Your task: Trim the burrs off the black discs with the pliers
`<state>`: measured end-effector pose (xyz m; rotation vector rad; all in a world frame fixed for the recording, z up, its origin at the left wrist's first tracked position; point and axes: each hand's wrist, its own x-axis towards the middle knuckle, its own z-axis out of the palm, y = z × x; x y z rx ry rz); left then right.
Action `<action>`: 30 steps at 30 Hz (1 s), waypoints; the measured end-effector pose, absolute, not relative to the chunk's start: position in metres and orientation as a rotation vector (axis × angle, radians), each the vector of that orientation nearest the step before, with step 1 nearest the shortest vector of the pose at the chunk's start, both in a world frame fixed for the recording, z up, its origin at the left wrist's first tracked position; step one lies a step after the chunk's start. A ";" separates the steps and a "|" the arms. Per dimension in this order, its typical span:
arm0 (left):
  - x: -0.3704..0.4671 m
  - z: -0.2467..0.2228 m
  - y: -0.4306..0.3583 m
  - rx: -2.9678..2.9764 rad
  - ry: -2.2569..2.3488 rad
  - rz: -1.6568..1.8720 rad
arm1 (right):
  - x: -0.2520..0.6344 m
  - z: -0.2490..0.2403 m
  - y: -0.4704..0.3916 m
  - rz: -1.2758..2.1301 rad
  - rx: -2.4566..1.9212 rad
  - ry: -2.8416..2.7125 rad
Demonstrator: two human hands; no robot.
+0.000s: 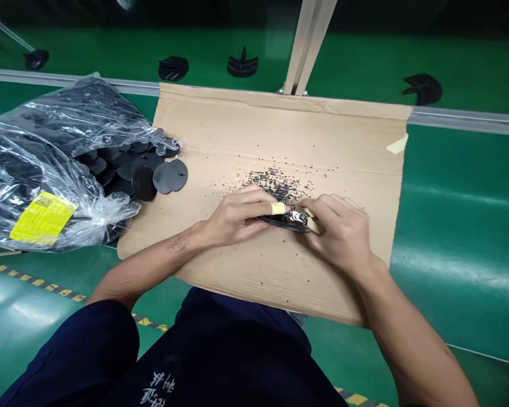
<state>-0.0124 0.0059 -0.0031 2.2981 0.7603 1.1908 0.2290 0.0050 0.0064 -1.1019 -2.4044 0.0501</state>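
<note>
My left hand (240, 217), with yellow tape on one finger, is closed on the edge of a black plastic disc (282, 224). Around the pale handles of a pair of nippers (297, 216), my right hand (339, 229) is closed too. The metal head of the nippers is at the right part of the disc; whether the jaws bite on it I cannot tell. Both hands are over a cardboard sheet (229, 271), just in front of a scatter of tiny black scraps (275, 183). My fingers hide part of the disc.
At left lies a clear plastic bag (21, 147) with a yellow label (43, 217). Several black discs (175, 175) spill from its mouth onto the cardboard. Beyond the metal rail (470, 120) lie black ribbed parts (242, 63). An upright post (309, 45) stands behind the sheet.
</note>
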 end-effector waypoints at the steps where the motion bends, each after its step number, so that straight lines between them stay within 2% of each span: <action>1: -0.012 -0.003 0.006 2.294 0.756 1.199 | 0.229 0.006 0.005 0.036 -1.086 -2.405; 13: -0.010 -0.004 0.001 2.411 0.745 1.231 | 0.226 0.013 -0.002 -0.103 -1.216 -2.542; 24: -0.009 0.001 0.003 2.430 0.785 1.269 | 0.229 0.002 0.003 0.278 -1.213 -2.273; 30: -0.009 0.004 0.003 2.452 0.831 1.257 | 0.229 0.006 0.006 0.094 -1.227 -2.376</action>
